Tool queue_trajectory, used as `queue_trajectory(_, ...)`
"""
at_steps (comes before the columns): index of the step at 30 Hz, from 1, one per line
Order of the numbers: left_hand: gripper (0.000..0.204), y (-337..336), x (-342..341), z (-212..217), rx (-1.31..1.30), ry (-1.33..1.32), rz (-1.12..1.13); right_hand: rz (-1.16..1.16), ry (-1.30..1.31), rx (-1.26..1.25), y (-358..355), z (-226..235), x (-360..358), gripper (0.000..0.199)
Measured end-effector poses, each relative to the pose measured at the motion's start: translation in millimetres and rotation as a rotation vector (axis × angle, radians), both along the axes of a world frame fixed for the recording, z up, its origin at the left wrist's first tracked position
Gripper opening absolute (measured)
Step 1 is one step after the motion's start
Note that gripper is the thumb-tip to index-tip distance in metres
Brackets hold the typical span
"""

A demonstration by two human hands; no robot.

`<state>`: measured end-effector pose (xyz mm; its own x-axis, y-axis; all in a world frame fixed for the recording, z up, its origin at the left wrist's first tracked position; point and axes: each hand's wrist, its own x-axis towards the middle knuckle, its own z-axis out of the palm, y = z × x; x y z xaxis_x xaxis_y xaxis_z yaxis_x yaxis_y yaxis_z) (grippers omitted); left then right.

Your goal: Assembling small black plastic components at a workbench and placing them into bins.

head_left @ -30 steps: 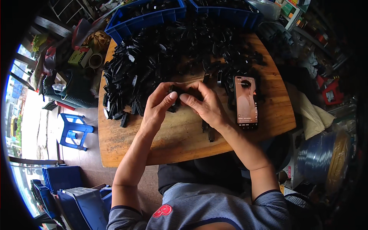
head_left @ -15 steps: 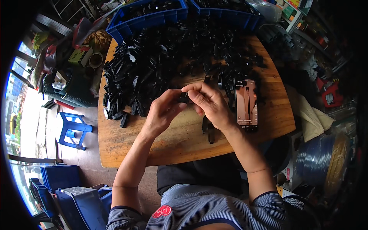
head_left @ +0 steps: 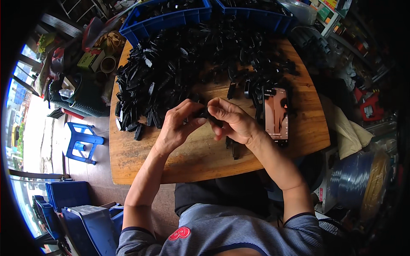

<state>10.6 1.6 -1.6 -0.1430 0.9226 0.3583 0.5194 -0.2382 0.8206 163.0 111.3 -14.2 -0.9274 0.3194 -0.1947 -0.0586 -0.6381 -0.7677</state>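
Both hands meet above the wooden table (head_left: 192,158), a little in front of a big heap of black plastic parts (head_left: 171,70). Between them is a small black plastic part (head_left: 206,114), mostly covered by the fingers. My left hand (head_left: 176,126) pinches its left side with thumb and forefinger. The fingers of my right hand (head_left: 235,123) are curled round its right side. A slim black piece (head_left: 235,152) lies below the right hand, and another black piece (head_left: 231,90) lies just beyond it. To the right, a phone (head_left: 276,115) with a lit screen leans or lies by more black parts.
Two blue bins (head_left: 171,18) holding black parts stand at the table's far edge. On the floor at left are a blue stool (head_left: 92,141) and blue boxes (head_left: 68,198). A wrapped spool (head_left: 352,179) and a beige cloth (head_left: 350,132) are at the right.
The right hand's fingers have drawn back and curled closed, and the black part now shows between the hands. The picture on the phone screen differs slightly.
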Motion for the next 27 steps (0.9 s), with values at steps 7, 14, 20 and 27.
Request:
queue_trajectory(7, 0.026, 2.8, 3.9, -2.1, -0.206, -0.622, -0.084, -0.283, 0.232, 0.437, -8.0, -6.4, -12.1, 0.029)
queue_trajectory(14, 0.051, 5.4, 27.7, 1.7, -0.24, -0.909, -0.175, -0.188, 0.127, 0.665, -1.5, 4.6, 0.4, 0.027)
queue_trajectory(20, 0.038, -0.3, -22.7, 10.0, 0.079, -0.923, -0.022, -0.497, -0.209, 1.401, 20.0, 19.2, 13.7, 0.019)
queue_trajectory(27, 0.014, 10.9, -10.8, 0.0, 0.011, 0.119, 0.243, -0.254, -0.316, 1.851, 11.7, -5.4, 10.2, 0.03)
